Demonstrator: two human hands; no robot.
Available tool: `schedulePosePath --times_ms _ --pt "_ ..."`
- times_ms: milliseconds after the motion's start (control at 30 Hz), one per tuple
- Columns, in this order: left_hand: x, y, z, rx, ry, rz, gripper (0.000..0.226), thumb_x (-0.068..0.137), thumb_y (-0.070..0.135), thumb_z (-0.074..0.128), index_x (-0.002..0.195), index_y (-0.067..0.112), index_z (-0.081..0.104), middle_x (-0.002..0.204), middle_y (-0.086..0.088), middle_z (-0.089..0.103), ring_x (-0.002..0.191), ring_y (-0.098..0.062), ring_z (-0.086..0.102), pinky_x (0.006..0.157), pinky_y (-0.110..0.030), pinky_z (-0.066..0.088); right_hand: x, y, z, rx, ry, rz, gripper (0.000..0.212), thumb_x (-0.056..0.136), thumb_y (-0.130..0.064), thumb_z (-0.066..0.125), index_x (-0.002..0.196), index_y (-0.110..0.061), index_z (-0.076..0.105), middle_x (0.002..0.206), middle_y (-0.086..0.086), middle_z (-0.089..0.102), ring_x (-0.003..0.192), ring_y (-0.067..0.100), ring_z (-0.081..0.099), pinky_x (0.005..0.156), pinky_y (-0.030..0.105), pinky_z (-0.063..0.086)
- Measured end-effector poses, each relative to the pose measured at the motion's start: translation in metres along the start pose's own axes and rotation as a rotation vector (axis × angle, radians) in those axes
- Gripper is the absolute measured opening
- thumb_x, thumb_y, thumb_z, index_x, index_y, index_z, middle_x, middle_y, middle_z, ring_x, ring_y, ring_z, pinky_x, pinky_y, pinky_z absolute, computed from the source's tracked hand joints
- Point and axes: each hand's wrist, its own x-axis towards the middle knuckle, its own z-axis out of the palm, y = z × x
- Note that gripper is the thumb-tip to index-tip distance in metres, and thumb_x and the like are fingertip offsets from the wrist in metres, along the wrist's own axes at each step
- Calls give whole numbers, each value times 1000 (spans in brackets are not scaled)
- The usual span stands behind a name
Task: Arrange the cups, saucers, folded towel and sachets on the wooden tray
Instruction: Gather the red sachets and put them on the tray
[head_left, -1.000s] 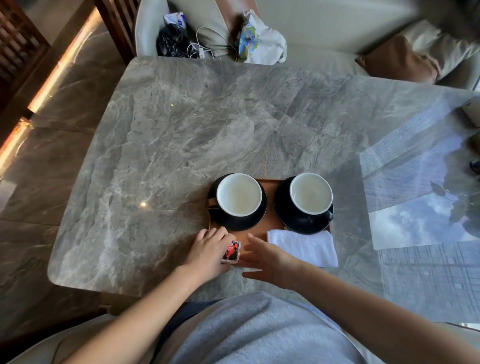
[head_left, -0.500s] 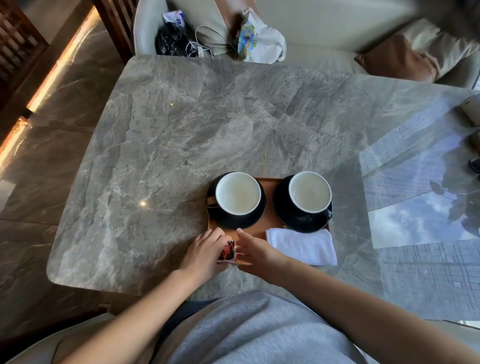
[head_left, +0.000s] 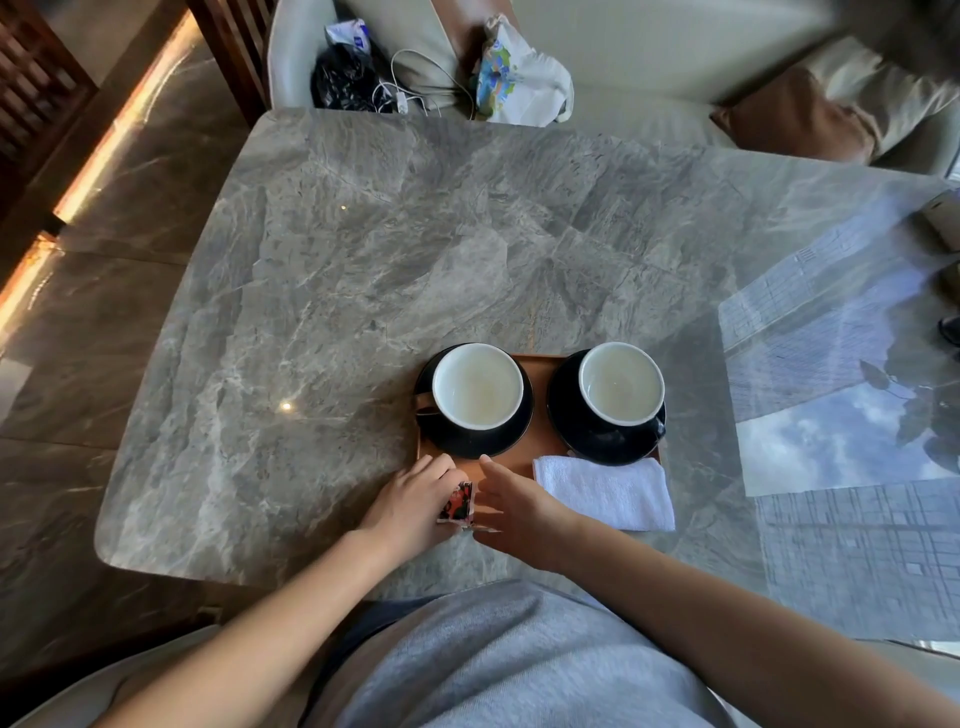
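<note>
A wooden tray (head_left: 538, 415) lies near the table's front edge. On it stand two black cups with white insides, the left cup (head_left: 478, 385) on a black saucer (head_left: 470, 441) and the right cup (head_left: 621, 382) on its saucer (head_left: 597, 441). A folded white towel (head_left: 605, 491) lies at the tray's front right. Red and black sachets (head_left: 458, 503) stand on edge at the tray's front left, pressed between my left hand (head_left: 413, 501) and my right hand (head_left: 514, 504). Both hands partly hide them.
The grey marble table (head_left: 363, 270) stretches far and left of the tray. Behind it a pale sofa (head_left: 649, 57) holds a black bag (head_left: 345, 78), a white cable, a printed bag (head_left: 519, 78) and a brown cushion (head_left: 795, 117).
Both hands have closed in on the sachets, which have tipped from lying flat to standing on edge and are squeezed together. Cups and towel have not moved.
</note>
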Motion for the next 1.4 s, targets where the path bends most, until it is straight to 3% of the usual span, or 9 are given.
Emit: schedulePosePath --times_ms 100,333,567,700,800,933,1067,1167,1400 --pt "-1 1 3 -3 6 -9 43 77 36 64 115 25 46 112 5 45 109 -15 43 89 -34 41 -1 -1 -2 3 27 -5 38 95 -49 41 91 -15 58 128 16 54 121 27 54 108 37 37" --pt "-5 -2 9 27 31 0 48 77 35 66 119 25 45 116 4 44 111 -17 42 95 -35 37 0 -1 3 -41 45 13 54 97 -47 38 128 -4 52 133 15 57 123 26 53 111 37 36" --pt "-3 -2 8 43 29 -3 49 77 36 66 120 25 44 115 4 45 112 -18 44 95 -34 37 -1 -3 3 -71 46 21 54 97 -47 39 128 -5 53 131 15 58 122 26 54 110 36 37" --pt "-6 -3 8 19 36 -34 68 77 36 67 135 22 33 131 4 41 123 -18 38 102 -36 33 0 -2 -2 -91 31 0 52 97 -48 37 126 -9 55 129 13 60 119 24 56 101 32 41" --pt "-11 -9 6 14 52 -72 78 78 38 67 142 19 26 139 4 37 129 -18 35 107 -37 29 -2 -3 -7 -79 -34 9 52 96 -56 31 121 -18 58 120 3 64 114 16 58 99 31 40" --pt "-14 -13 5 37 56 -47 71 80 38 65 141 20 31 139 5 40 130 -16 36 106 -34 28 1 -6 -6 -66 -59 46 63 92 -64 32 132 -18 49 137 2 52 123 17 52 110 38 35" --pt "-14 -11 7 54 73 -24 61 80 36 66 133 21 41 129 5 47 123 -17 42 100 -33 32 3 -8 1 -43 -27 56 65 89 -64 38 136 -18 36 133 -4 45 101 11 55 99 32 40" --pt "-14 -11 8 58 81 -24 59 79 36 66 131 21 43 126 5 48 120 -17 44 98 -34 34 3 -8 3 -63 -5 52 76 92 -61 35 148 -13 22 154 -2 28 104 11 51 99 32 39" --pt "-14 -11 8 72 85 -29 55 78 36 67 127 23 43 120 6 48 115 -17 45 94 -34 35 -1 -9 4 -58 1 38 70 94 -59 34 146 -13 27 145 -1 40 91 4 54 99 32 39"
